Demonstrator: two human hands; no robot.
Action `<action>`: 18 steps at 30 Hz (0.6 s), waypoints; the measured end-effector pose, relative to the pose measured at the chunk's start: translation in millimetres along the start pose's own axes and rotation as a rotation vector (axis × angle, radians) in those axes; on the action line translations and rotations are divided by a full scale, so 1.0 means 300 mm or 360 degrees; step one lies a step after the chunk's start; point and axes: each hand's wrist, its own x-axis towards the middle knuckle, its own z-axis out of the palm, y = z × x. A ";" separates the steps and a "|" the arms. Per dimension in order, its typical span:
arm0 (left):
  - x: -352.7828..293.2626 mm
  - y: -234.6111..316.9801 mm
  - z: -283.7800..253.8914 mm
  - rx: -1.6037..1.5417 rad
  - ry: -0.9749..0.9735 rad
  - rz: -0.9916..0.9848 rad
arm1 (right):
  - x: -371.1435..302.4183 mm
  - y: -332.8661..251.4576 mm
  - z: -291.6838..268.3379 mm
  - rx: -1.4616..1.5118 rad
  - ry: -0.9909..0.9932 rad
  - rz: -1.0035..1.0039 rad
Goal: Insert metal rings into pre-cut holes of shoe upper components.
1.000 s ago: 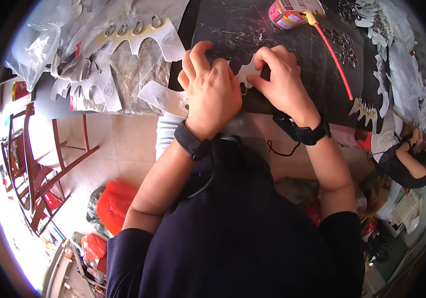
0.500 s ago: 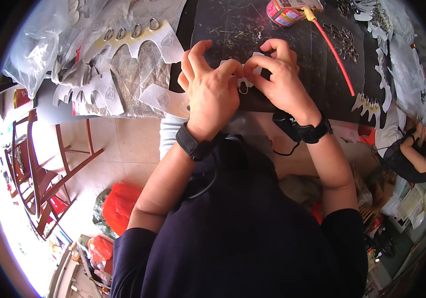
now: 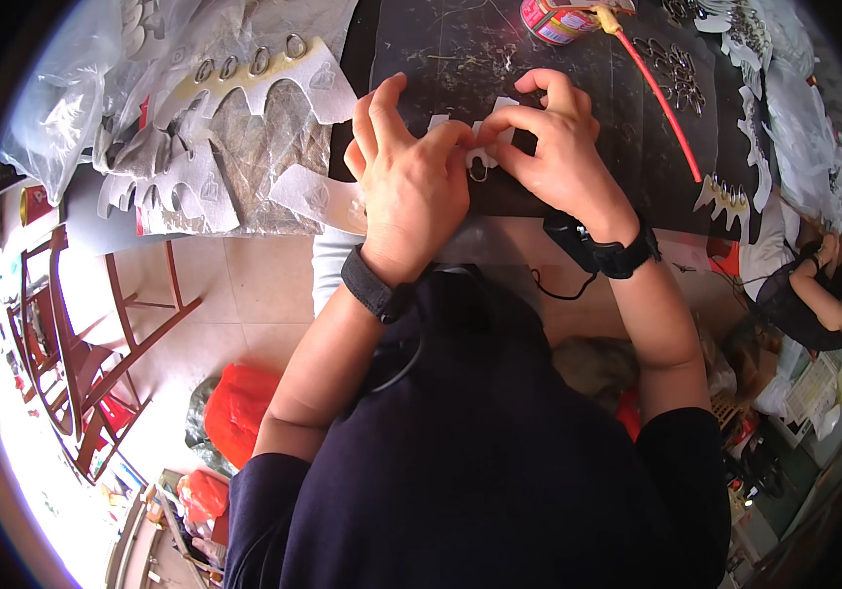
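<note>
Above the dark work surface, my left hand [image 3: 414, 191] and my right hand [image 3: 566, 162] meet with thumbs and forefingers pinched on a small light-grey cut piece [image 3: 505, 106]. A metal ring [image 3: 479, 173] hangs at its near edge, between my fingertips. My fingers cover much of the piece. Beside my left wrist lies another grey scalloped piece [image 3: 308, 196], partly under the hand. Farther left, a grey scalloped piece [image 3: 325, 86] has a yellowish band, with several metal rings [image 3: 261, 61] along its edge.
At the back stands a pink can [image 3: 550, 24] with a red-handled brush [image 3: 656, 103] across it. Loose metal rings [image 3: 671, 80] lie to the right, near a small piece with rings [image 3: 725, 196]. Clear plastic bags [image 3: 53, 108] are at left. A co-worker [image 3: 814, 294] sits far right.
Both hands keep their pinch on the grey piece, with only a slight shift of the fingers. The whole view has moved a little, so the table things appear slightly displaced.
</note>
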 end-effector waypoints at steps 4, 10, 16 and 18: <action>-0.004 0.000 0.002 0.0006 0.0015 0.0002 | -0.001 -0.003 0.003 -0.0014 -0.0007 0.0026; -0.003 -0.004 0.002 0.0049 0.0041 0.0026 | 0.003 0.001 0.005 -0.0031 -0.0027 0.0032; -0.004 -0.002 -0.010 0.0121 0.0022 0.0032 | 0.003 0.007 0.007 -0.0042 -0.0038 0.0017; -0.004 -0.002 -0.012 0.0117 0.0024 0.0027 | 0.005 0.004 0.003 -0.0045 -0.0052 0.0029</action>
